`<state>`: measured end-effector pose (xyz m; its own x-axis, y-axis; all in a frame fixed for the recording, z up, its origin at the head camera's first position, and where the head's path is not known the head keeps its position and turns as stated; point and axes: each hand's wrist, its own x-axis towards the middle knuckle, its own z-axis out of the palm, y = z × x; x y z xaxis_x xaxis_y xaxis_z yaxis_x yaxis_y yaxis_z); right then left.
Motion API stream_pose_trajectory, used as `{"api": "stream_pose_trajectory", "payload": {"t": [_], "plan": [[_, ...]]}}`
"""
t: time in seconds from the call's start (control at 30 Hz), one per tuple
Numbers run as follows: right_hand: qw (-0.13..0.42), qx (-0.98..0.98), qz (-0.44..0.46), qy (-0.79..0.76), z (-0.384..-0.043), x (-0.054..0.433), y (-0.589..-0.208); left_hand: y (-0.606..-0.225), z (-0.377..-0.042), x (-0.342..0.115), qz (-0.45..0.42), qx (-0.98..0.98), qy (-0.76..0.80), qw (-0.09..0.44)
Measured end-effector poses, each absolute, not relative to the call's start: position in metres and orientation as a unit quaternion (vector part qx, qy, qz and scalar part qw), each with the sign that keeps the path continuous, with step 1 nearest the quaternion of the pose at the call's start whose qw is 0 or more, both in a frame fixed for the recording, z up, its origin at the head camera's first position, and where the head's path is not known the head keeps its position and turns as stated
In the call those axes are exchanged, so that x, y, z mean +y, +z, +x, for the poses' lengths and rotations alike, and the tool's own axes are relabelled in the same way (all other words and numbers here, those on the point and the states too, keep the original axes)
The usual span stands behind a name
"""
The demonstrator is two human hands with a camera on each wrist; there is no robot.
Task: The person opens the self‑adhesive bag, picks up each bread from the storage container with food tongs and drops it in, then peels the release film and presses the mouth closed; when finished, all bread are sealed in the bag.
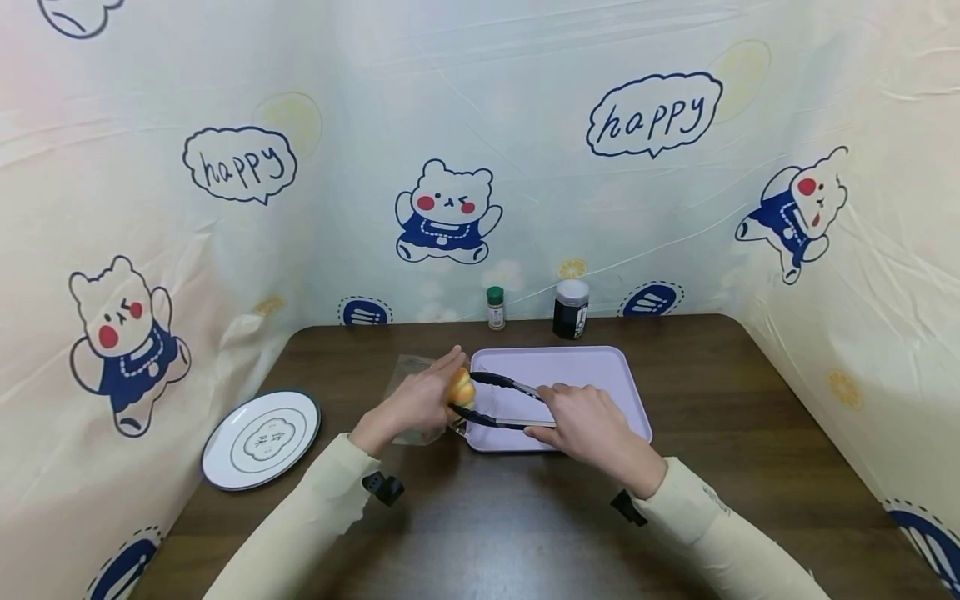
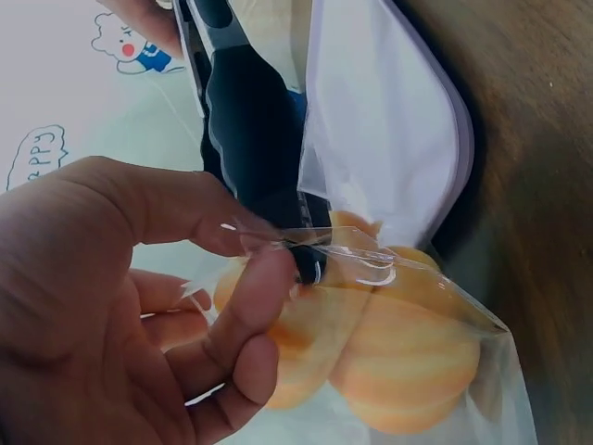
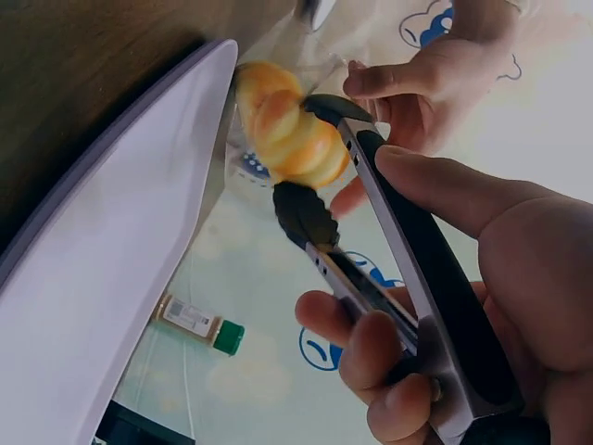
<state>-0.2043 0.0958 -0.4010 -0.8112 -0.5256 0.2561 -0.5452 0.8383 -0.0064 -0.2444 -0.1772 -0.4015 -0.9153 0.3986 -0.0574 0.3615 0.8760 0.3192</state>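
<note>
My left hand [image 1: 422, 396] pinches the edge of a clear plastic bag [image 2: 505, 380] between thumb and index finger. Golden bread rolls [image 2: 403, 362] show through the film in the left wrist view. In my right hand [image 1: 596, 425] I grip black-tipped metal tongs [image 3: 408, 250], their arms spread apart. The tong tips stand on either side of a bread piece [image 3: 287, 130] at the bag's mouth; whether both tips touch it I cannot tell. Below and right of the bread lies a lilac tray [image 1: 600, 367], with the tongs above it.
A white plate with a dark rim [image 1: 217, 442] lies at the left of the brown table [image 1: 480, 525]. Behind the tray stand a small green-capped shaker [image 1: 496, 310] and a dark jar with a pale lid [image 1: 571, 310]. A printed curtain [image 1: 345, 208] surrounds the table's back and sides.
</note>
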Motion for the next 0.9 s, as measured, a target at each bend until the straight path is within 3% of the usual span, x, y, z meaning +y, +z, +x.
{"api": "stream_pose_trajectory", "payload": {"t": [0.2, 0.5, 0.9], "plan": [[0.141, -0.941, 0.306, 0.018, -0.203, 0.096, -0.4, -0.405, -0.244, -0.175, 0.194, 0.968, 0.148, 0.053], [0.108, -0.95, 0.291, 0.043, -0.208, 0.094, -0.398, -0.414, -0.238, -0.166, 0.25, 0.957, 0.132, 0.059], [0.1, -0.948, 0.298, 0.045, -0.213, 0.099, -0.399, -0.412, -0.244, -0.176, 0.192, 0.963, 0.183, 0.053]]}}
